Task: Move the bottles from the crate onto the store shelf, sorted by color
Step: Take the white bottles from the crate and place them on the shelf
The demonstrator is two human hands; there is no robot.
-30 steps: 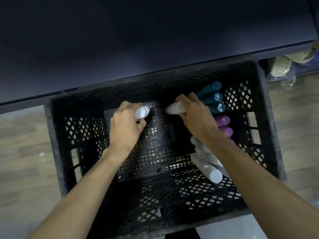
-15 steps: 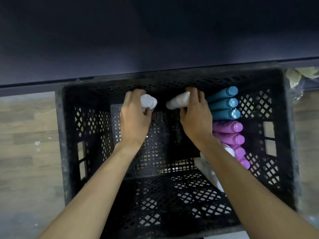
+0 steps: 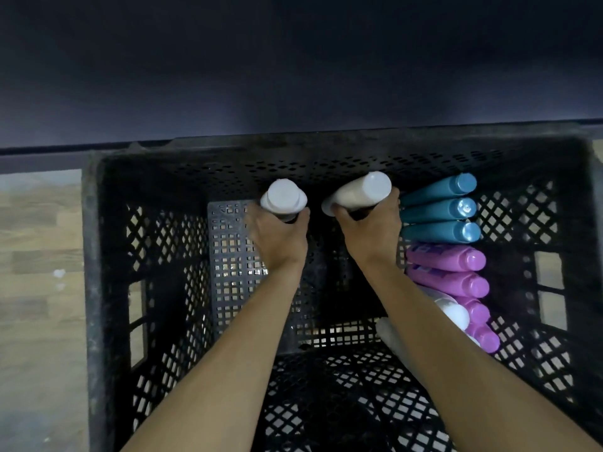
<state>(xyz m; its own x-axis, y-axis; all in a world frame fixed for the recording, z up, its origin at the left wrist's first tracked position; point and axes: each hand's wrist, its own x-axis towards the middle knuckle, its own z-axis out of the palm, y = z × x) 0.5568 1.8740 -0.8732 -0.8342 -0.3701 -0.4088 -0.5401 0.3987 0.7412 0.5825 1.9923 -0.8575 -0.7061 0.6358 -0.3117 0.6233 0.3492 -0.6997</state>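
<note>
Both white bottles have risen since before, mid-frame over our crate (image 3: 98,288).
Our left hand (image 3: 277,236) clenches one white bottle (image 3: 283,199), our right hand (image 3: 368,230) another (image 3: 359,192); either could slip.

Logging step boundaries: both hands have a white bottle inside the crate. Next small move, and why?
Probably lift both straight up past the crate rim, then forward to the shelf. The left hand and right hand each already grip a white bottle, raised off the crate floor, while the teal bottles and purple bottles lie untouched.
</note>
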